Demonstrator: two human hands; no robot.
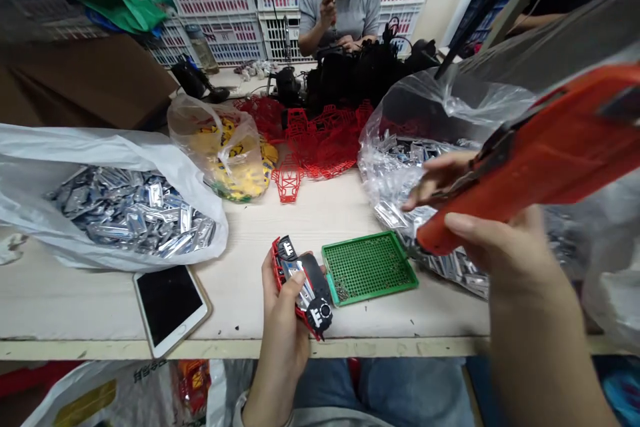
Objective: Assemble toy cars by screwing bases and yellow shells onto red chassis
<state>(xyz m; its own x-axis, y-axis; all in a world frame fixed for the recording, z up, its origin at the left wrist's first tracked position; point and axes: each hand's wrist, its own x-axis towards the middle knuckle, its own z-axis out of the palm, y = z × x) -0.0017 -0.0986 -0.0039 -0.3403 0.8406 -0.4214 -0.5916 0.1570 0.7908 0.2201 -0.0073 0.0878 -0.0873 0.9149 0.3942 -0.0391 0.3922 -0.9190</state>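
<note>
My left hand (287, 313) is closed around a red and black toy part (305, 287) with silver pieces on it, just above the table's front edge. My right hand (480, 233) grips an orange power tool (540, 147), raised over the right side of the table; some of its fingers are spread beside the tool. Between the hands lies a green perforated tray (370, 267), with small metal bits gathered in its lower left corner. The tool's tip is hidden or too blurred to tell.
Bags of silver parts stand at left (135, 213) and right (400, 167). A phone (173, 307) lies front left. Behind are a bag of yellow parts (240, 160), red frames (325, 140) and black parts (350, 73). Across the table sits a person (370, 0) holding a tool.
</note>
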